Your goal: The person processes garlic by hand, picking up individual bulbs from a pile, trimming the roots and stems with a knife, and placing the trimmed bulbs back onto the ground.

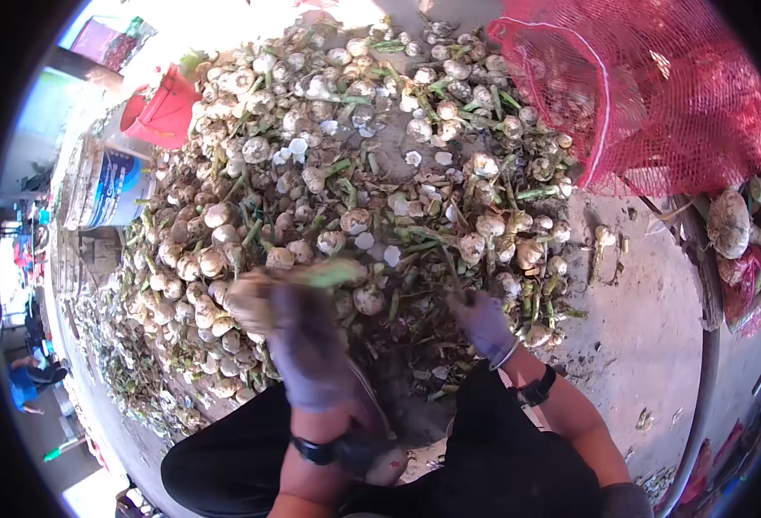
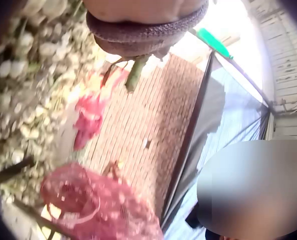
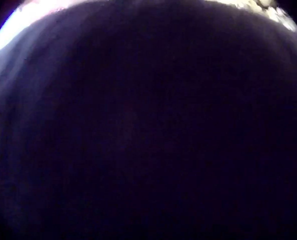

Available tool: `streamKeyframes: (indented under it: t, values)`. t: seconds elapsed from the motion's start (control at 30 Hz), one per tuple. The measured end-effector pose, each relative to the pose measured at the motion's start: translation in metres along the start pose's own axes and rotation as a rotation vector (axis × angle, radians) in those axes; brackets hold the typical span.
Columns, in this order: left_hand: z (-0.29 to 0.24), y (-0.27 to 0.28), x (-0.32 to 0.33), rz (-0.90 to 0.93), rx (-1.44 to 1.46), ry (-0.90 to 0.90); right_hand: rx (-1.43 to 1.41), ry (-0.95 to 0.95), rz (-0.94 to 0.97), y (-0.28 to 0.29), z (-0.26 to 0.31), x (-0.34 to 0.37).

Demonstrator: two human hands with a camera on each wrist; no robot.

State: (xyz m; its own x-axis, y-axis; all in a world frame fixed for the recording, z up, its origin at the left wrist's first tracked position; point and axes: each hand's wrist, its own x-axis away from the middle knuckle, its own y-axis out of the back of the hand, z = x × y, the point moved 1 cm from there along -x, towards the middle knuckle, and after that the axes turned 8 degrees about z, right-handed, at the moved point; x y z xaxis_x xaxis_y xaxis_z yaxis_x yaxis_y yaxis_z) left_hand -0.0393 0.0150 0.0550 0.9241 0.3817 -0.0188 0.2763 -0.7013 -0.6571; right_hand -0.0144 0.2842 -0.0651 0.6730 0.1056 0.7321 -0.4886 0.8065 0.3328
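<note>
In the head view my gloved left hand [image 1: 310, 350] grips a blurred garlic bulb [image 1: 253, 300] whose green stem [image 1: 329, 273] points right. The left wrist view has the glove [image 2: 143, 42] at the top and a cut green stem [image 2: 134, 75] sticking out below it. My gloved right hand [image 1: 486, 328], low over the stems at centre right, holds a thin dark thing [image 1: 450, 269]; whether it is a blade or a stalk I cannot tell. Dark cloth [image 3: 148, 125] fills most of the right wrist view.
A wide heap of garlic [image 1: 216, 216] spreads ahead and left. A red mesh bag [image 1: 657, 104] lies at the upper right, a red container [image 1: 163, 108] and a white bucket [image 1: 121, 186] at the left. My dark-trousered knees flank the near edge.
</note>
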Motion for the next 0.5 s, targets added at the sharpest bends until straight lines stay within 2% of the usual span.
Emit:
streamKeyframes:
  t: [0.03, 0.07, 0.1, 0.13, 0.17, 0.2, 0.23, 0.27, 0.3, 0.37, 0.4, 0.47, 0.5]
  values:
    - [-0.016, 0.027, -0.019, 0.029, -0.039, -0.122, 0.378, 0.398, -0.432, 0.029, 0.004, -0.002]
    - [-0.018, 0.039, -0.025, -0.026, 0.045, -0.047, 0.472, 0.472, -0.448, 0.042, 0.012, -0.003]
    - [-0.019, 0.048, -0.034, -0.067, 0.132, 0.012, 0.556, 0.371, -0.358, 0.048, 0.006, -0.031]
    - [-0.012, 0.043, -0.026, 0.092, 0.405, 0.226, 0.79, 0.316, -0.35, 0.053, 0.013, -0.037]
    - [0.01, 0.027, -0.011, -0.023, -0.008, 0.117, 0.885, 0.313, -0.35, 0.054, 0.009, -0.052]
    - [0.028, 0.028, 0.004, 0.019, -0.12, 0.217, 0.799, 0.305, -0.291, 0.06, 0.012, -0.063]
    - [0.038, 0.015, 0.02, 0.071, -0.651, 0.34, 0.764, 0.429, -0.305, 0.069, 0.007, -0.071]
    - [0.054, 0.007, 0.033, 0.2, -0.62, 0.437, 0.724, 0.544, -0.319, 0.076, 0.002, -0.075]
    - [0.071, 0.011, 0.043, 0.425, -0.734, 0.365, 0.721, 0.582, -0.31, 0.08, 0.007, -0.076]
    - [0.094, 0.01, 0.063, 0.512, -0.932, 0.388, 0.747, 0.781, -0.184, 0.085, 0.019, -0.074]
    - [0.101, 0.008, 0.065, 0.498, -0.942, 0.38, 0.744, 0.798, -0.176, 0.085, 0.017, -0.077]
    - [0.11, 0.006, 0.068, 0.521, -0.928, 0.55, 0.861, 0.792, -0.172, 0.083, 0.019, -0.078]
    - [0.11, 0.008, 0.068, 0.519, -0.93, 0.548, 0.86, 0.794, -0.171, 0.08, 0.021, -0.081]
